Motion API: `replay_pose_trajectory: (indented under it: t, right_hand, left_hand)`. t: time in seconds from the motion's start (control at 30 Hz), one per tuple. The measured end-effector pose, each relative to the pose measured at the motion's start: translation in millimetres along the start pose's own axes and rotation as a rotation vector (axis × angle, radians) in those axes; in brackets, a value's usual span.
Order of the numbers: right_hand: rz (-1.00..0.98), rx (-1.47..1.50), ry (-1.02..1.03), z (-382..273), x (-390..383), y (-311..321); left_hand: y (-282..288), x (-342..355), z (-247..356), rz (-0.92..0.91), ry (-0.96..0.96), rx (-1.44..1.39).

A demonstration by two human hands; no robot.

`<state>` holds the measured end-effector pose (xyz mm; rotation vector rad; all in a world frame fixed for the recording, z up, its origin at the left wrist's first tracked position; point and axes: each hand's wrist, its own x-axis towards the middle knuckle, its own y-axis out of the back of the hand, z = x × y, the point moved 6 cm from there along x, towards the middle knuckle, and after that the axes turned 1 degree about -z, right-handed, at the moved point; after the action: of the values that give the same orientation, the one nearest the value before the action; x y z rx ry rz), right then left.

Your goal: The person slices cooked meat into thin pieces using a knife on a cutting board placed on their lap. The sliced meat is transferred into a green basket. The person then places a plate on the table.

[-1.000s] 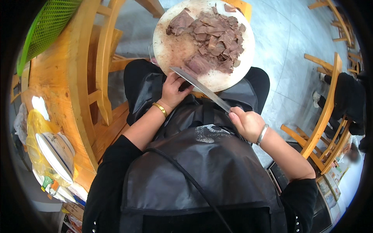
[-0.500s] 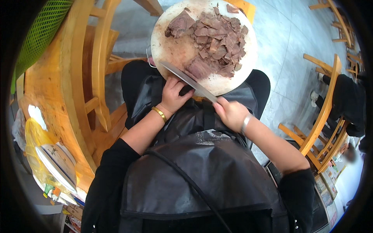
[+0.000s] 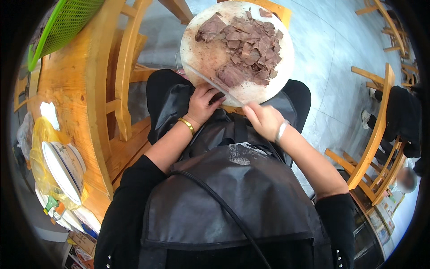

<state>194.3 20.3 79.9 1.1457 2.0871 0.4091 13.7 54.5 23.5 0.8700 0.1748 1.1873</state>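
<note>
A round white cutting board (image 3: 201, 56) rests between my knees. Thin slices of brown cooked meat (image 3: 253, 42) are heaped on its right side, with a larger meat chunk (image 3: 210, 28) at the far left. Another meat piece (image 3: 230, 76) lies near the knife. My right hand (image 3: 265, 122) is closed around the handle of a long-bladed knife (image 3: 210, 81), which slants across the board's near edge. Beside the blade, my left hand (image 3: 200, 105) has its fingers bent together; the blade hides the fingertips and whatever they hold.
On the left, a wooden table (image 3: 67, 89) carries bowls (image 3: 62, 168), a yellow plastic bag (image 3: 41, 143) and a green mesh basket (image 3: 67, 22). Wooden chairs (image 3: 374, 130) stand at the right, with a person in dark clothes (image 3: 401, 112) behind. A dark apron (image 3: 224, 193) covers my lap.
The whole view has shifted slightly. The knife blade now looks narrower, turned more edge-on. Both hands stay at the board's near edge, and the right hand's back is a little blurred.
</note>
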Motion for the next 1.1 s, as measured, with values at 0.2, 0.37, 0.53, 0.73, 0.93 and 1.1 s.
replay_pose_trajectory:
  t: [0.2,0.37,0.53,0.73,0.93,1.1]
  right_hand:
    - [-0.186,-0.077,-0.244,8,-60,15]
    - [-0.239,-0.044,-0.256,13,-41,9]
    - [-0.163,-0.134,-0.203,13,48,-34]
    - [-0.046,0.213,-0.146,23,69,-24]
    - [0.031,-0.024,0.054,1,5,-4]
    - [-0.175,-0.111,-0.232,7,-55,9]
  left_hand:
    - [-3,-3,-6,0.033,0.038,-0.099]
    - [-3,1,-2,0.038,0.026,-0.071]
    - [-7,0,-8,0.016,0.045,-0.1]
    - [2,1,9,-0.028,-0.025,0.014]
    - [2,3,6,-0.05,-0.003,0.046]
    - [0,-2,-2,-0.016,0.073,-0.029]
